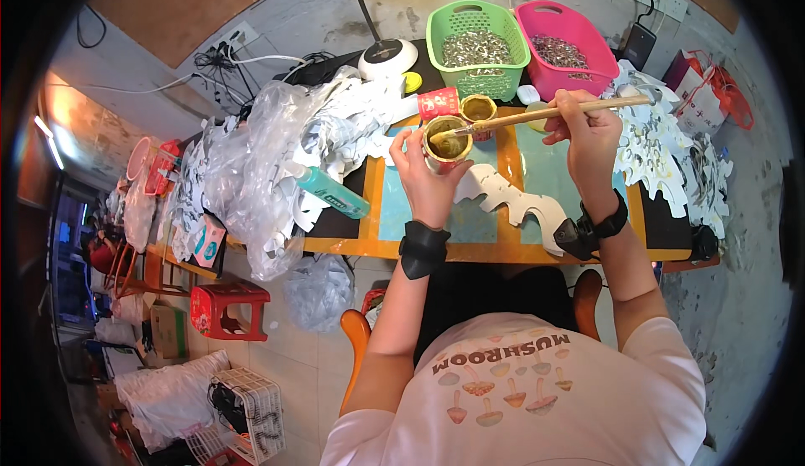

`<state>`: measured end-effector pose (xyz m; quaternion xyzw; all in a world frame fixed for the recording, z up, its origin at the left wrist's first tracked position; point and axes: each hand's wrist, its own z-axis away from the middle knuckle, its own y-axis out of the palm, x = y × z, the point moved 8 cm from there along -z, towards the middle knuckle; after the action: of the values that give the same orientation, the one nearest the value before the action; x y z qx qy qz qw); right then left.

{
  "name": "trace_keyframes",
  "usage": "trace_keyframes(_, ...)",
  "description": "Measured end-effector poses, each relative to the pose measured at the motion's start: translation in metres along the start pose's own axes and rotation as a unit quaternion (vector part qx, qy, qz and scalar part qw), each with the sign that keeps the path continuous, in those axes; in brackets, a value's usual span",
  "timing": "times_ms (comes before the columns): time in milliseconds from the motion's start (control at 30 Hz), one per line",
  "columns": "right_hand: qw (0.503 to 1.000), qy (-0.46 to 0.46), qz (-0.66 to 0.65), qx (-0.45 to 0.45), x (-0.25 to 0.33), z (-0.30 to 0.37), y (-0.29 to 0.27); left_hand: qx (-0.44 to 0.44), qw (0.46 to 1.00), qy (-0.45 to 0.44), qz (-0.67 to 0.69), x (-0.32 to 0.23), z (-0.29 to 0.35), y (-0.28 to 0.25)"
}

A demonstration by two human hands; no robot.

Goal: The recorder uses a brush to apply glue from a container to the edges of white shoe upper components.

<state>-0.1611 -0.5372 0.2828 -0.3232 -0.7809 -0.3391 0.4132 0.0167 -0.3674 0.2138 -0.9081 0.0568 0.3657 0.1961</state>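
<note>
Head view. Landmark: a red-and-white round cup [443, 165] of dark yellowish paste. The person's left hand [428, 182] is curled around the cup's near left side, thumb and fingers pressed to its wall, mouth facing up. Right of the cup, the right hand [587, 135] pinches a long pale wooden brush [537, 115] between thumb and fingertips on the rear half of the handle; the bristle end sits inside the cup, the butt extends past the hand. Just beyond and right of the cup: a second red paste cup [484, 136]. Nearer the person and right of the cup, a white, flat, scalloped curved piece [511, 199] lies ungripped on the table [366, 235], its far end near the right wrist's black band [610, 221]; contact cannot be told.
</note>
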Motion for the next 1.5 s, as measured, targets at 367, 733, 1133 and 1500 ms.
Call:
trace_keyframes(367, 0.99, 0.099, -0.073, -0.072, -0.046, -0.015, -0.041, 0.055, 0.997, -0.008, -0.045, 0.01, -0.014, 0.02)
trace_keyframes(733, 0.98, 0.111, -0.136, -0.098, -0.055, -0.017, -0.038, -0.004, 0.988, -0.119, -0.094, 0.024, -0.004, 0.028)
trace_keyframes(1133, 0.984, 0.077, -0.153, -0.039, -0.058, -0.004, -0.043, 0.243, 0.954, -0.026, -0.172, 0.017, 0.044, 0.065)
trace_keyframes(1500, 0.985, 0.084, -0.148, 0.005, -0.041, 0.011, -0.047, 0.232, 0.931, -0.278, -0.049, 0.067, 0.067, 0.061)
